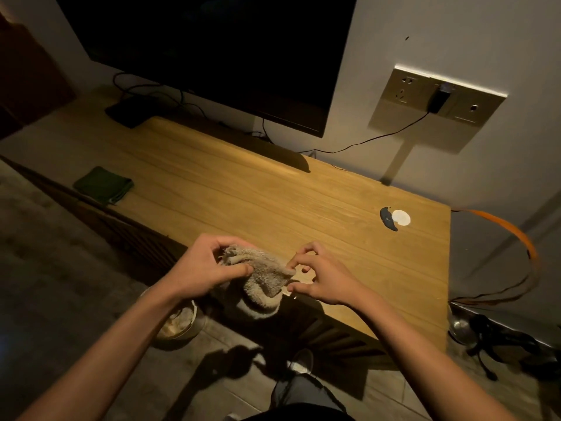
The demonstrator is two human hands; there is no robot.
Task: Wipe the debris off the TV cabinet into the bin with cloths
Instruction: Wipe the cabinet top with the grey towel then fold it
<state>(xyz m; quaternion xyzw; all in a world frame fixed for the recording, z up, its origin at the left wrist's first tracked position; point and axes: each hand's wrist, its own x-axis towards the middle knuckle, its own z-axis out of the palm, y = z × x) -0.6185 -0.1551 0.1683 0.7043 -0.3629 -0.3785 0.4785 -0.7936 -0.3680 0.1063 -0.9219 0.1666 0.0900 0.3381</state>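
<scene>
A beige terry cloth [261, 281] hangs bunched over the front edge of the wooden TV cabinet [230, 189]. My left hand [209, 265] grips its left upper corner. My right hand [318, 278] pinches its right edge between thumb and fingers. Below my left forearm, on the floor, stands a round bin [182, 326] with pale debris inside, partly hidden by the arm. A folded dark green cloth [103, 185] lies on the cabinet's left front edge.
A dark TV [212, 50] stands at the back with cables and a black box [130, 112]. A cable hole with its dark cover [394, 218] is at the right. Orange cables [516, 235] and a metal bowl [461, 325] sit right of the cabinet. My shoe [300, 361] is underneath.
</scene>
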